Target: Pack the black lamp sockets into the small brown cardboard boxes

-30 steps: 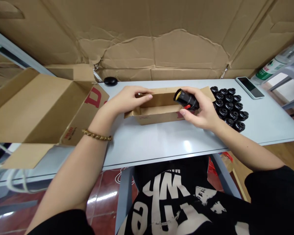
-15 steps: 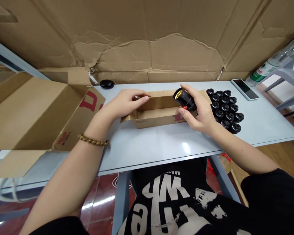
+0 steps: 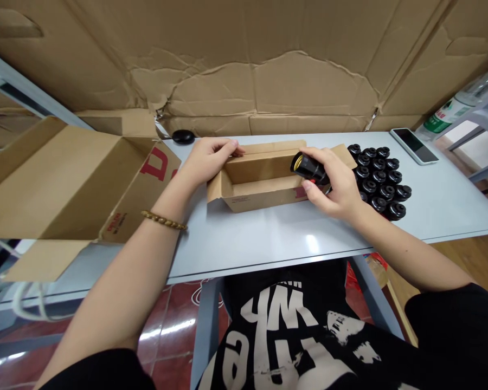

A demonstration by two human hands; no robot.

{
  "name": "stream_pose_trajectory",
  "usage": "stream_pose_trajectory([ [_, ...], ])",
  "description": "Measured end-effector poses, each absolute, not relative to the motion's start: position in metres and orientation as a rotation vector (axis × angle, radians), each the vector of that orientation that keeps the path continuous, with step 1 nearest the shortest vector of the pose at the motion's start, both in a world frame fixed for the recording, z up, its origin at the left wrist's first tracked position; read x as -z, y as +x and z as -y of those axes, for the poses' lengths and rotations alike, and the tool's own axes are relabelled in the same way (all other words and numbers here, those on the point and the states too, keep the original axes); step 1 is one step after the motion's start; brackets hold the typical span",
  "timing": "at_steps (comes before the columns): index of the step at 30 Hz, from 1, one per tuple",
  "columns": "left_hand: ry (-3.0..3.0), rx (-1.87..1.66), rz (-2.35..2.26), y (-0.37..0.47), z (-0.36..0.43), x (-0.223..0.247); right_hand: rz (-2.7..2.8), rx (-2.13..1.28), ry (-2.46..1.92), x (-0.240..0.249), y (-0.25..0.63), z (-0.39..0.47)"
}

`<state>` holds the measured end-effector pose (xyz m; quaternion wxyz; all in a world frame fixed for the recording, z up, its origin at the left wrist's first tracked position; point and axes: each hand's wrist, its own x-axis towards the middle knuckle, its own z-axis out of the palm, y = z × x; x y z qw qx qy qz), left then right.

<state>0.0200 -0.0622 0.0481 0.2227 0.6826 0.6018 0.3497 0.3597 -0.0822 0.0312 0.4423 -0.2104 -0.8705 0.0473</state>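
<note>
My right hand (image 3: 336, 184) is closed around a black lamp socket (image 3: 309, 167). Its open end faces left and shows a brass-coloured screw thread inside; a bit of red shows by my thumb. The socket hangs above the right part of a small open cardboard box (image 3: 260, 202), whose inside shows bare cardboard on the left and middle. At the box's back left corner, my left hand (image 3: 212, 157) has its fingers curled over the back edge and flap. Several more black sockets (image 3: 378, 177) stand in close rows just right of my right hand.
A larger open cardboard box (image 3: 132, 200) with red print lies at the left. A black oval object (image 3: 183, 136) sits at the table's back edge. A phone (image 3: 413, 145) and a plastic bottle (image 3: 447, 115) are at the right. Tall cardboard (image 3: 211, 43) walls off the back.
My left hand has shifted back along the small box's edge, its thumb drawn in. The socket in my right hand has turned to a flatter angle. The view has shifted slightly.
</note>
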Motion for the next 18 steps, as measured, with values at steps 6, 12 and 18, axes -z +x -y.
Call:
stream_pose_trajectory([
  [6,1.987,-1.125,-1.727,0.022,0.055,-0.035,2.135,-0.07,-0.503,-0.027,0.355,0.079],
  [12,1.949,-1.145,-1.792,0.018,0.05,-0.029,2.116,-0.048,-0.585,-0.021,0.354,0.077],
  [18,1.868,-1.118,-1.754,0.024,0.055,-0.034,2.131,-0.077,-0.555,-0.025,0.355,0.079],
])
